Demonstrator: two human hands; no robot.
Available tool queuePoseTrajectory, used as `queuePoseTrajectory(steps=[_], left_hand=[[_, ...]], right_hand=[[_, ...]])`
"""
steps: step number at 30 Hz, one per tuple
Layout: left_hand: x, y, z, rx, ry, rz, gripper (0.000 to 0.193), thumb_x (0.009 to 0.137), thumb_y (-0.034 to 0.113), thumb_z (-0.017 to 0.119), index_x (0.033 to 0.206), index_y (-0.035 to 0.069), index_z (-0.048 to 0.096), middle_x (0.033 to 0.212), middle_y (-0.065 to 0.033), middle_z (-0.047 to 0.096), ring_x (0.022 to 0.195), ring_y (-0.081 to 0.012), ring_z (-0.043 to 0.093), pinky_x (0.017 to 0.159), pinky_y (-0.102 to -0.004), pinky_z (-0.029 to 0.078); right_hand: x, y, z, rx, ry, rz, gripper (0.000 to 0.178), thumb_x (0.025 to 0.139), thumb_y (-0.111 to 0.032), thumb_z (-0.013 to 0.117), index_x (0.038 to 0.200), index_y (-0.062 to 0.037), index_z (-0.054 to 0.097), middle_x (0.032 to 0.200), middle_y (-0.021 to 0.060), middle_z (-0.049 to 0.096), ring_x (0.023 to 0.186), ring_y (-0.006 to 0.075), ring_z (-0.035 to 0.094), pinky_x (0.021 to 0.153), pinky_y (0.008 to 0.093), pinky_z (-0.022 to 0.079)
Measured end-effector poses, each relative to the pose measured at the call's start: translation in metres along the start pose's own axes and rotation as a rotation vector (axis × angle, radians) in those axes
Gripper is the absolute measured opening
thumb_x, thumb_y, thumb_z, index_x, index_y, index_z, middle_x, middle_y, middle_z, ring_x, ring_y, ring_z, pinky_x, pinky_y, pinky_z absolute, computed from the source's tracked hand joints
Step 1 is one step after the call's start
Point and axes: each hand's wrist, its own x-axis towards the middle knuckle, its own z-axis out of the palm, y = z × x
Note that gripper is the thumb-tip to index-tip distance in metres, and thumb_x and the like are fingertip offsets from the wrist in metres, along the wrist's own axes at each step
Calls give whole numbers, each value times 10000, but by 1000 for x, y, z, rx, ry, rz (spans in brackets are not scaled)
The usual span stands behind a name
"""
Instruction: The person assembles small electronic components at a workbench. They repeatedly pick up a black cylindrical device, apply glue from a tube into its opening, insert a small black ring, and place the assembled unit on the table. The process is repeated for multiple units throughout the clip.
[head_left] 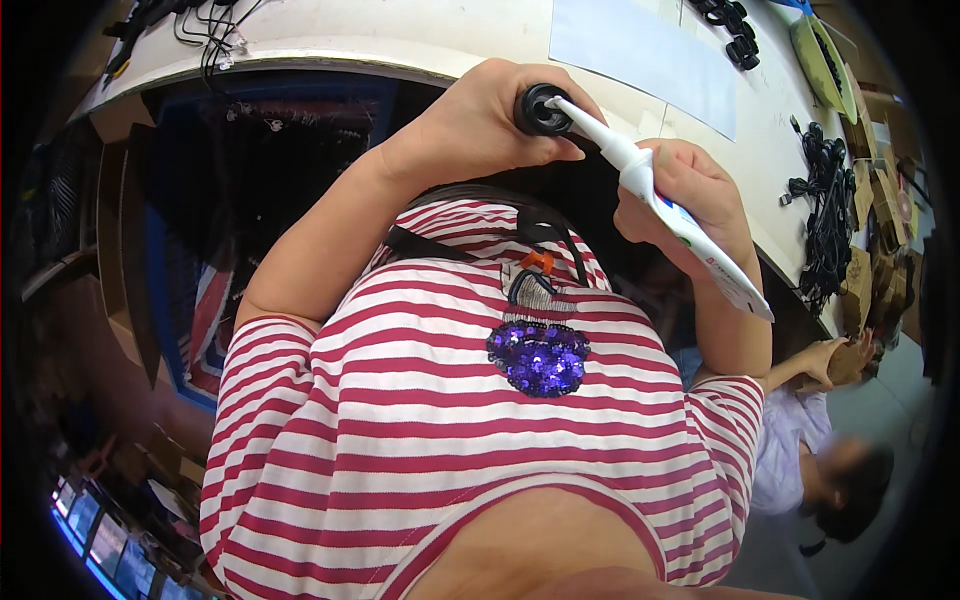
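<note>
White worktable bears a pale sheet and tangled black cables; before it, the right hand's fingers pinch a white tube, nozzle at the mouth of a black cylindrical part encircled by the left hand's curled fingers

White tube, black cylinder, red-and-white-striped shirt

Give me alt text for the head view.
A person's left hand holds a black round part while the right hand holds a white tube, nozzle at the part's opening. Black cables and a pale sheet lie on the table.
</note>
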Motion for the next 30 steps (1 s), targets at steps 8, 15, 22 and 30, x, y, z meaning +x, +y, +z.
queuePoseTrajectory(steps=[8, 15, 22, 30], left_hand=[[-3, 0, 2, 4, -6, 62, 210, 677, -8, 660, 882, 10, 621, 803, -56, 624, 751, -136, 594, 709, -237, 469], [-6, -7, 4, 99, 44, 36, 207, 685, 14, 679, 881, 24, 614, 803, -46, 634, 725, -124, 589, 691, -234, 471], [-6, -8, 3, 23, 37, 16, 197, 693, -5, 665, 880, 15, 606, 795, -23, 621, 746, -95, 570, 696, -223, 455], [-6, -6, 1, -7, 49, -38, 213, 684, -41, 647, 886, 10, 603, 792, -20, 615, 747, -87, 560, 703, -218, 449]], right_hand=[[1, 3, 14, -128, 129, 13, 292, 896, -274, 491, 786, -5, 524, 533, -8, 444, 416, 56, 333, 400, 209, 251], [-5, -21, 29, -555, 187, 65, 290, 844, -285, 598, 756, -11, 632, 622, 2, 583, 476, 19, 488, 417, 152, 348], [1, -31, 29, -454, 170, 163, 277, 831, -279, 612, 762, -13, 645, 603, 16, 590, 450, 22, 486, 390, 151, 337], [5, -27, 15, -287, 173, 165, 247, 871, -210, 527, 766, 13, 543, 511, -14, 443, 380, 27, 325, 353, 173, 212]])
